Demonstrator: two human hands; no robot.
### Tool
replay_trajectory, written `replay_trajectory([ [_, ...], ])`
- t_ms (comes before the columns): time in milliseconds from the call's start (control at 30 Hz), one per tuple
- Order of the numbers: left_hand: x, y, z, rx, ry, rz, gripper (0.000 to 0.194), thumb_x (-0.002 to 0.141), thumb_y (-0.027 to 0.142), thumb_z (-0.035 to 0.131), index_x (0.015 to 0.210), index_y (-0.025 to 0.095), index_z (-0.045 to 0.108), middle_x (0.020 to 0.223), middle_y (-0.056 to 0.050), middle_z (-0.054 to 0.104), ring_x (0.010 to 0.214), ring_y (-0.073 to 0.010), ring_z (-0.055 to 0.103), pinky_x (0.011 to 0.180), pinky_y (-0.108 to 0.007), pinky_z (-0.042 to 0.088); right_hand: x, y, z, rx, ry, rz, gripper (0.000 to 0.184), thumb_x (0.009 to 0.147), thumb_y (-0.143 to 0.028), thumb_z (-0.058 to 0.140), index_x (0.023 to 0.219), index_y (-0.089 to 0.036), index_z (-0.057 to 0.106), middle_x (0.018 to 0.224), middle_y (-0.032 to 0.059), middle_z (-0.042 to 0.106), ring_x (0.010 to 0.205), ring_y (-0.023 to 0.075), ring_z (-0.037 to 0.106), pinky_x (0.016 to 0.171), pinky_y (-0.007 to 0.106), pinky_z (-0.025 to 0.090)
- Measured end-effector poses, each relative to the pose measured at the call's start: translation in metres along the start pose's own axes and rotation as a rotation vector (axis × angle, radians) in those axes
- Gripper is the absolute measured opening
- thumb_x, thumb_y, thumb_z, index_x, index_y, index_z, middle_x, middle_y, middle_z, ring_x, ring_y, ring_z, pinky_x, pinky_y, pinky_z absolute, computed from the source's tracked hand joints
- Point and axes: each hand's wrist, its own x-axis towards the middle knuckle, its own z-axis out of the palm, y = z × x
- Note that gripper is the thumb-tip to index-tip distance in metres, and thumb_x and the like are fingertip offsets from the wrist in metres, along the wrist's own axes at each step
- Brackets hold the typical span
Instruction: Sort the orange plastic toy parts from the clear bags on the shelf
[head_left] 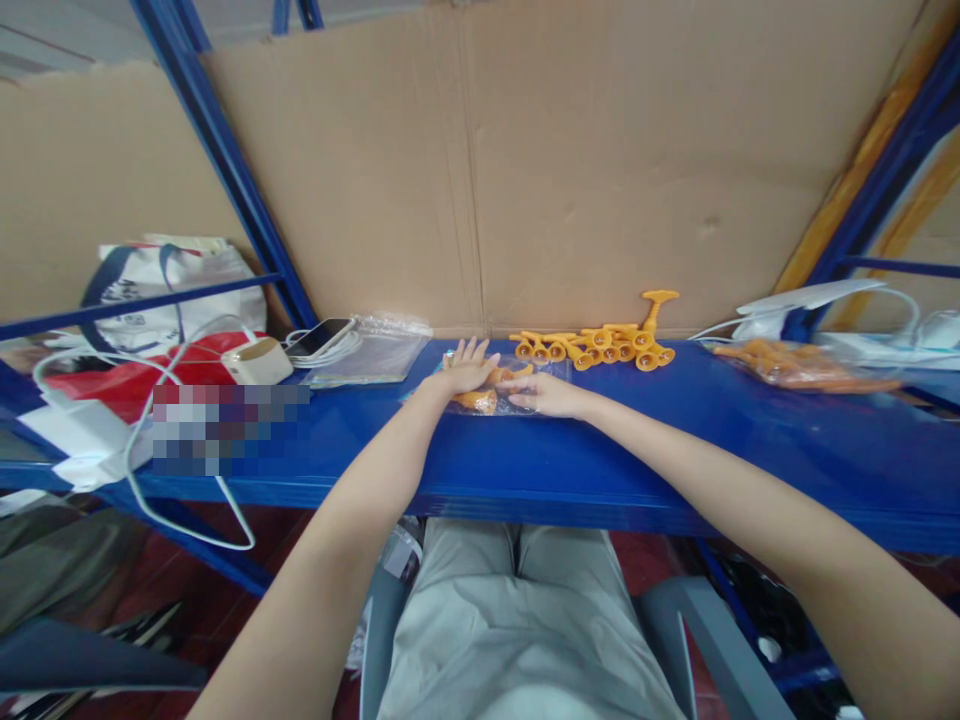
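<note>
A clear plastic bag (501,405) lies on the blue shelf in front of me with orange horn-shaped plastic pieces (477,402) at it. My left hand (470,368) rests over the bag's left part, fingers spread out. From the right, my right hand (551,394) reaches to the bag, its fingers closed about another orange horn-shaped piece (519,373). Whether that piece lies inside the bag or on top is hard to tell. Just beyond my right hand is a row of loose orange horn-shaped pieces (600,346), with one standing upright (654,312).
A filled bag of orange pieces (795,365) lies to the right. Flat clear bags (371,352) and a phone (322,340) lie left, near white cables and a charger (259,360). Cardboard (600,170) closes off the back of the blue shelf (525,470).
</note>
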Motion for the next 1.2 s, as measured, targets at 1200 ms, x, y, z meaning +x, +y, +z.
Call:
replay_trajectory([
  [1200,-0.004,0.004,-0.004,0.13,-0.03,-0.106,0.071,0.096,0.056,0.012,0.16,0.024,0.019,0.167,-0.001,0.006,0.154,-0.0278,0.003,0.122,-0.052,0.017,-0.002,-0.006,-0.014,-0.232,0.332,0.131,0.038,0.072,0.0,0.044,0.082,-0.019,0.076,0.092,0.0035,0.074,0.087,0.0171,0.066,0.087,0.032,0.051],
])
